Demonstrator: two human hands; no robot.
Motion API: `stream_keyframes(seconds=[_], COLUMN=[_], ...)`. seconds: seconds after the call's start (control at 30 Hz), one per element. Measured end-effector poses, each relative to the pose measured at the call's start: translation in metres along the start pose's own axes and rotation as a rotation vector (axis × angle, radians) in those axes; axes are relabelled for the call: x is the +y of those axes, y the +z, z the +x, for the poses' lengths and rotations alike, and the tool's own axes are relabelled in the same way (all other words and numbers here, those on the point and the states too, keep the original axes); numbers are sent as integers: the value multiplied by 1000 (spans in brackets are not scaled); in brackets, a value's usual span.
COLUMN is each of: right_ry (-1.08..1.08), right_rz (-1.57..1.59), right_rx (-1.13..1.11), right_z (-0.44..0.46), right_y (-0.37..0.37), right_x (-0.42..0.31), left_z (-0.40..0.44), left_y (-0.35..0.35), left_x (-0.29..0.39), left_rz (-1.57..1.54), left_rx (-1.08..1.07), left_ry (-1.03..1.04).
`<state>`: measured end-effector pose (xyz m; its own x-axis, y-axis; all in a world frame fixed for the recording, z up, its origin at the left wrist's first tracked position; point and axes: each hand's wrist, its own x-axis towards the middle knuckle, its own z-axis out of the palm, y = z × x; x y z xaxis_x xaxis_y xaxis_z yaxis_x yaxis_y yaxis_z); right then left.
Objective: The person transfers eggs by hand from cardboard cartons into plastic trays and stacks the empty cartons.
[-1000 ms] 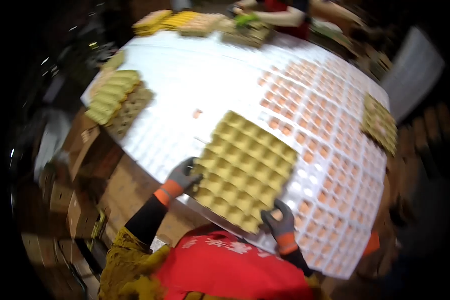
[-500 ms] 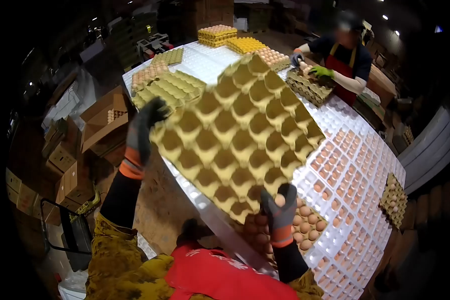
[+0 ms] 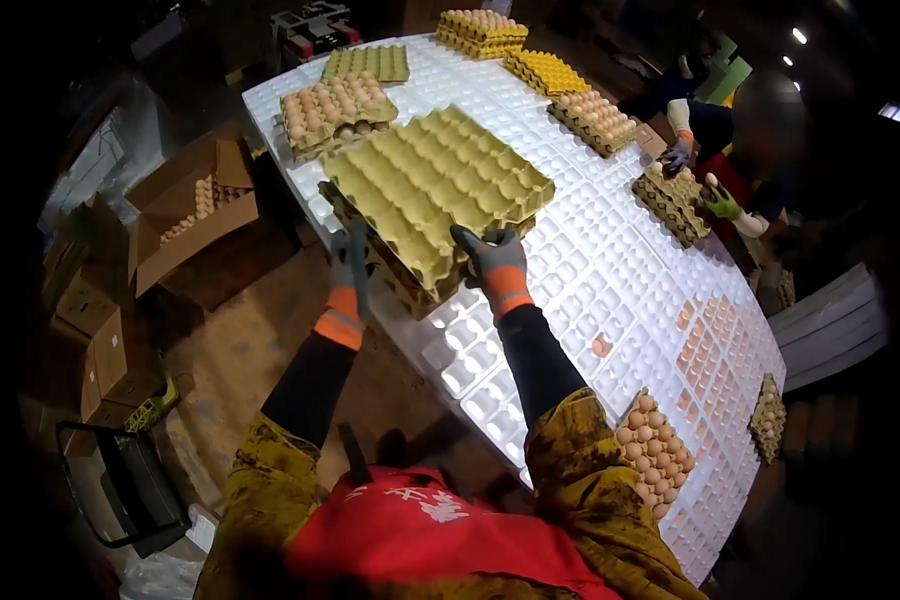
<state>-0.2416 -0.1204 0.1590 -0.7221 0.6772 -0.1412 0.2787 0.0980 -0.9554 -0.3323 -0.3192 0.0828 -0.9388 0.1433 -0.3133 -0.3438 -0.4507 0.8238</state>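
A yellowish pulp egg tray (image 3: 435, 185), with no eggs showing in it, lies flat on top of a short stack of trays (image 3: 395, 268) at the table's near-left edge. My left hand (image 3: 348, 262), in a grey and orange glove, holds the tray at its left corner, the fingers partly hidden. Gloved alike, my right hand (image 3: 495, 258) grips the near-right edge, its thumb and fingers curled on the rim. Close behind stands a tray filled with brown eggs (image 3: 335, 105). Another egg-filled tray (image 3: 655, 455) rests near my right sleeve.
The white dimpled table (image 3: 570, 270) carries rows of eggs (image 3: 720, 345) at right and a single egg (image 3: 601, 346). Across it, a co-worker's gloved hands (image 3: 720, 198) handle eggs over stacked trays (image 3: 670, 205). An open carton (image 3: 195, 215) stands on the left.
The tray, tilted up between my hands before, now lies flat on the stack. Both hands have come closer together. The view has shifted, and the egg by my right hand no longer shows there.
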Motion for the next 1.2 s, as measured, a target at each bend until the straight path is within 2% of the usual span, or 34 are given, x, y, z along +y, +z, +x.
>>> stream_keyframes(seconds=[0.03,0.1,0.13,0.17,0.2,0.27,0.33,0.37,0.4,0.47,0.5,0.53,0.57,0.6,0.67,0.7,0.77,0.8,0.83,0.87,0.93,1.03,1.1,1.17,1.2], right_ry=[35,20,21,51,79,20,-51,-48,-86,-5,41,-64,-393,-627,-646,-477,-144,129,392,547,463,320,253,205,194], right_rz=[-50,-89,-104,-170,-214,-111,26,68,68,105,4,-33,-243,-389,-534,-430,-241,-422,-626,-730,-759,-746,-727,-720,-713], right_rx=[23,-35,-77,-122,-126,-124,-129,-147,-237,-360,-494,-518,-642,-707,-763,-654,-428,-475,-558,-590,-480,-349,-302,-276,-262], right_z=[-5,-4,4,0,-5,-23,-54,-84,-106,-163,-190,-217,-226,-237,-250,-259,-274,-262,-250,-237,-205,-160,-135,-120,-116], right_y=[-2,-5,-9,-13,-17,-30,-47,-48,-50,-31,-23,-8,5,26,45,49,37,10,-16,-31,-52,-52,-45,-45,-46], right_x=[-5,-12,-11,-22,-29,-27,-8,-3,18,59,82,116,147,164,212,247,344,403,461,500,553,588,599,610,613], left_z=[36,42,15,17,26,24,10,-5,-18,-59,-103,-150,-181,-206,-244,-242,-233,-226,-223,-213,-187,-143,-129,-117,-120], left_y=[-7,5,30,35,30,15,-21,-41,-71,-133,-131,-127,-143,-157,-216,-221,-265,-288,-305,-316,-342,-356,-330,-304,-298], left_x=[-37,-47,-26,-30,-34,-30,-35,-36,-62,-119,-121,-120,-138,-157,-244,-233,-276,-302,-340,-359,-412,-482,-496,-487,-501], left_rz=[47,200,317,290,247,73,34,-143,-98,-20,-133,-254,-355,-452,-306,-148,-373,-484,-413,-464,-321,-185,-185,-199,-132], left_rx=[-132,-136,-22,110,39,-109,-17,-31,-107,-278,-200,-119,-192,-267,-302,-234,-47,49,83,123,-25,-194,-96,-205,-224], left_ry=[115,209,184,220,224,275,291,263,163,-16,-270,-521,-546,-561,-357,-312,-706,-900,-844,-847,-802,-852,-813,-739,-609])
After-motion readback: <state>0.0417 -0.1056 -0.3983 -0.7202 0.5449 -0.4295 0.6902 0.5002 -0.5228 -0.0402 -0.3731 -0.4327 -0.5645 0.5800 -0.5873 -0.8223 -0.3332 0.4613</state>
